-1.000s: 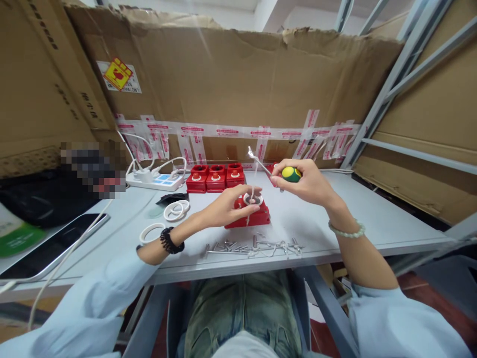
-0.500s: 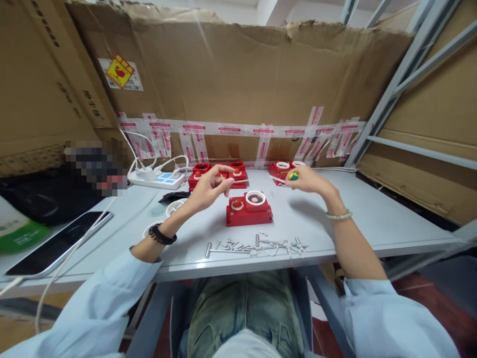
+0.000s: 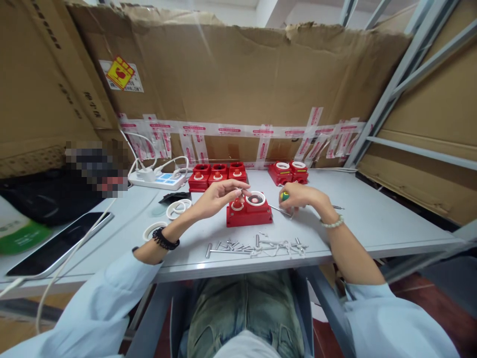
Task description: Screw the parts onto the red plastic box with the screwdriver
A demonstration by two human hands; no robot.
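Note:
My left hand (image 3: 222, 198) is over the left side of a red box (image 3: 249, 217), its thumb and fingers pinched together at a small thing I cannot make out. The box has a red knob and a white ring (image 3: 255, 198) around a dark round opening. To the box's right, my right hand (image 3: 302, 195) is closed around a screwdriver (image 3: 284, 196) with a yellow-and-green handle. A thin metal rod (image 3: 280, 211) shows below that hand, close to the box; whether the fingers hold it too is unclear.
Metal T-shaped rods and small pins (image 3: 238, 247) lie along the front edge. Red boxes stand at the back left (image 3: 219, 175) and back right (image 3: 288, 172). Loose white rings (image 3: 175, 211), a power strip (image 3: 160, 178) and a phone (image 3: 59, 243) are on the left. Cardboard (image 3: 238, 74) walls the back.
My left hand has moved right and down to the box's left side. My right hand has come down and slightly left with the screwdriver, nearer the table. The red box has stayed put.

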